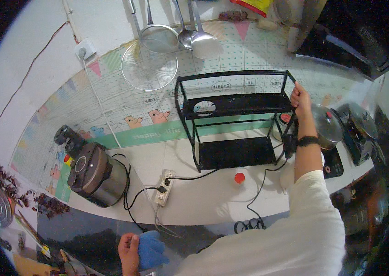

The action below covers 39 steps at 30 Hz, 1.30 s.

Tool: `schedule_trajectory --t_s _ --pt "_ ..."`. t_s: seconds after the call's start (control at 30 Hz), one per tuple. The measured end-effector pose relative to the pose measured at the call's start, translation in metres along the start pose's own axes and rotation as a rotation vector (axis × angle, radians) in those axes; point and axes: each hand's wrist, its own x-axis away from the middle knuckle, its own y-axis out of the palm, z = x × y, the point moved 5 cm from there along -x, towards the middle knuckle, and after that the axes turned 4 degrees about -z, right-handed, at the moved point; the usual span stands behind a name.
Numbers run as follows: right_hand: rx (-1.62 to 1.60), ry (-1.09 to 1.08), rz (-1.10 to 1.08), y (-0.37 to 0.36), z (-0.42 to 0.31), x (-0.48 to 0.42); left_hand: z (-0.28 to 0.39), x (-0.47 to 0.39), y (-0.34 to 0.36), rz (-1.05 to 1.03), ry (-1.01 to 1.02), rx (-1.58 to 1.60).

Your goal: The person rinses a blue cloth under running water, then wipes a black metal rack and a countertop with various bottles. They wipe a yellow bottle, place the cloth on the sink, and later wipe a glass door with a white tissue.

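Note:
My right hand (300,99) grips the right side bar of a black two-tier metal rack (236,151), which stands upright on the white countertop (208,200) against the tiled-pattern wall covering. An oval hole shows at the left of its upper shelf (239,102). At the bottom of the view my left hand (129,246) holds a blue cloth (152,250) in front of the counter's edge. A small jar with a red lid (239,178) sits on the counter just in front of the rack.
An electric pressure cooker (99,174) stands left of a white power strip (164,188) with black cords plugged in. Cords trail over the counter's front edge. A glass-lidded pan (327,126) is at right. A strainer (158,38) and a slotted turner (205,45) hang above.

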Motion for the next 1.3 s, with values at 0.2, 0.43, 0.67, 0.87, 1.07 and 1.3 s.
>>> schedule_trajectory --t_s 0.2,0.43,0.67,0.87,1.07,1.3 --pt "0.017 0.014 0.059 0.002 0.005 -0.017 0.000 -0.002 -0.003 0.011 0.063 -0.065" --pt "-0.037 0.005 -0.040 0.049 0.037 -0.048 -0.002 -0.012 0.002 0.019 -0.026 -0.121" --pt "0.096 -0.011 0.110 0.064 0.053 -0.069 0.007 -0.003 0.011 -0.081 -0.017 -0.036" --pt "0.217 -0.134 0.244 0.066 0.055 -0.076 -0.026 -0.007 0.004 0.022 -0.025 -0.080" --pt "0.294 -0.228 0.164 0.050 0.062 -0.090 -0.011 -0.018 0.026 -0.040 -0.033 -0.011" --pt "0.543 -0.152 -0.050 0.060 0.040 -0.070 -0.004 -0.022 0.041 -0.057 -0.034 -0.063"
